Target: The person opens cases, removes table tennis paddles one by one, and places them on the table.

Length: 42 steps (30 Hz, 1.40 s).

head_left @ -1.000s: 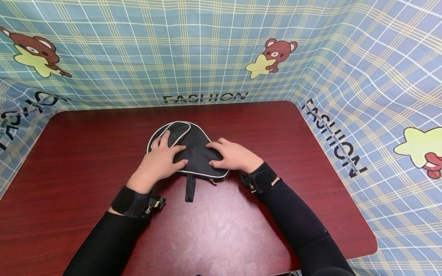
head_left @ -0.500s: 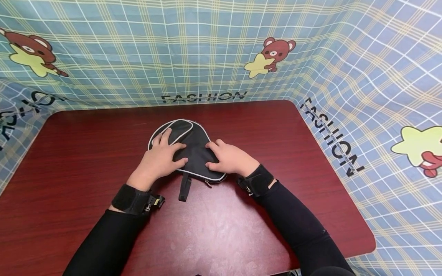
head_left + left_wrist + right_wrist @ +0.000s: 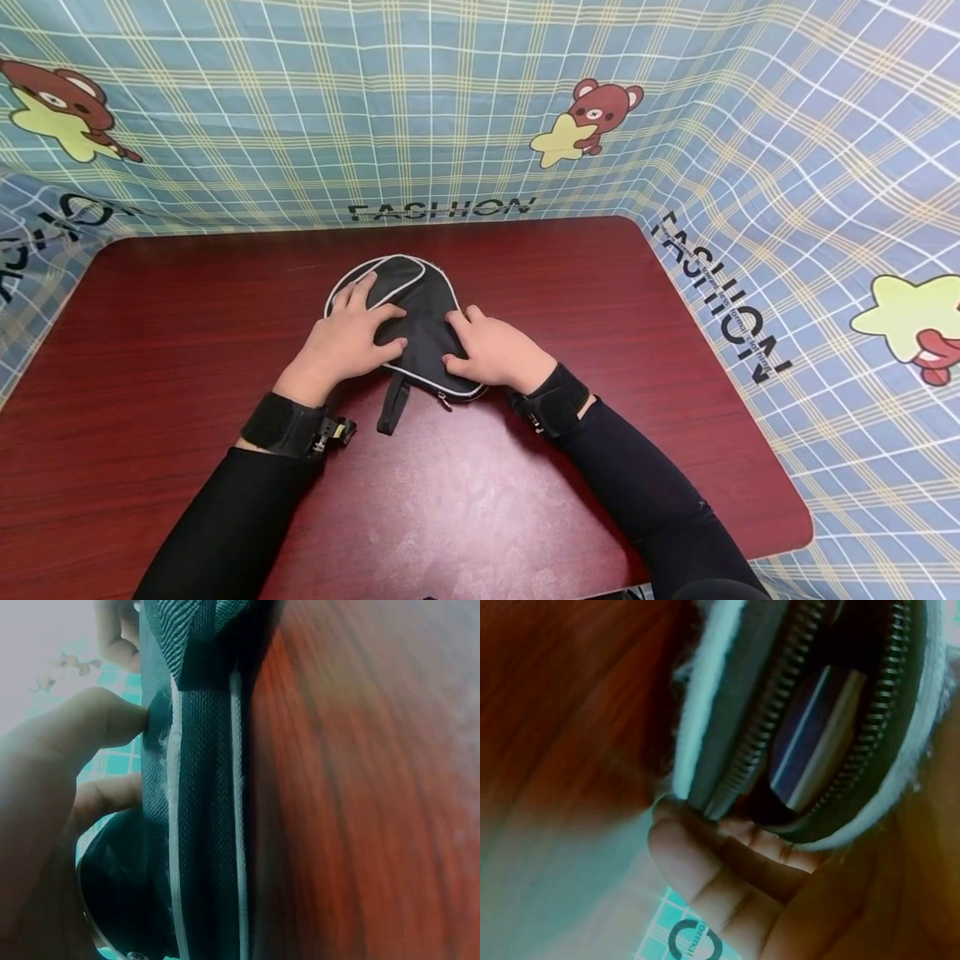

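A black table tennis paddle case [image 3: 427, 346] with white piping lies flat on the table. My left hand [image 3: 345, 337] rests on its left part with fingers spread over the top. Gripping the right edge, my right hand [image 3: 498, 346] has thumb and forefinger on top and other fingers curled at the underside. In the right wrist view the case's zipper [image 3: 885, 690] gapes, and a flat thing with a layered edge [image 3: 817, 739] shows inside. The left wrist view shows the piped side wall [image 3: 206, 825]. A black strap [image 3: 392, 404] sticks out at the near edge.
The dark red wooden table [image 3: 187, 292] has rounded corners. A blue checked curtain [image 3: 450, 108] with bears and lettering stands behind it and along both sides. A zipper pull [image 3: 445, 402] hangs at the case's near edge.
The case has turned slightly clockwise, its strap swinging left and its rounded top shifting right. My right hand has moved a little left with it; the left hand has moved slightly farther away.
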Motion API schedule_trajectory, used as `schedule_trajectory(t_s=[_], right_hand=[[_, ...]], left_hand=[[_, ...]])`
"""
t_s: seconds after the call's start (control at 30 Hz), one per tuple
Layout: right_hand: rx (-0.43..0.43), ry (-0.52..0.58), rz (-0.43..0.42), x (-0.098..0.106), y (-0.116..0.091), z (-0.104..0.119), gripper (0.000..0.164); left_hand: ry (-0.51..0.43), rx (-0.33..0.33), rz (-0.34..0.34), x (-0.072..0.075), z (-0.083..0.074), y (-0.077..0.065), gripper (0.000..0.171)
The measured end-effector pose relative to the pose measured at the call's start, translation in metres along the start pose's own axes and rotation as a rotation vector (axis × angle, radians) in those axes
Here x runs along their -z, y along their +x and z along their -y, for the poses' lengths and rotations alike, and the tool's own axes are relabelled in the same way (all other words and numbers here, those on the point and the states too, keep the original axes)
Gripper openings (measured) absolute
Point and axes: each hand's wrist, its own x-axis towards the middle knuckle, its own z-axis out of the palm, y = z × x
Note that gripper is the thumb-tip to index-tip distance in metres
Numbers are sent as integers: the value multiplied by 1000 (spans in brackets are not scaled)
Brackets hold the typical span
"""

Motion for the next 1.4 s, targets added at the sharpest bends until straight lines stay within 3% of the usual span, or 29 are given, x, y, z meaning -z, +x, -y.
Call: schedule_trajectory(t_s=[0.4,0.8,1.03,1.23,1.4], right_hand=[[-89,-96,-40,-8,-1,17,63],[-151,-91,-35,-8,-5,28,63],[-147,-69,5,-6,-3,29,64],[-110,-39,39,-2,0,16,72],[-113,-14,-14,-1,6,1,74]], left_hand=[[-44,-43,12,-2,6,9,42],[-77,-63,32,-2,8,17,39],[-82,-99,0,-5,13,15,40],[-28,-34,26,-4,3,0,48],[20,39,36,4,-18,-6,53]])
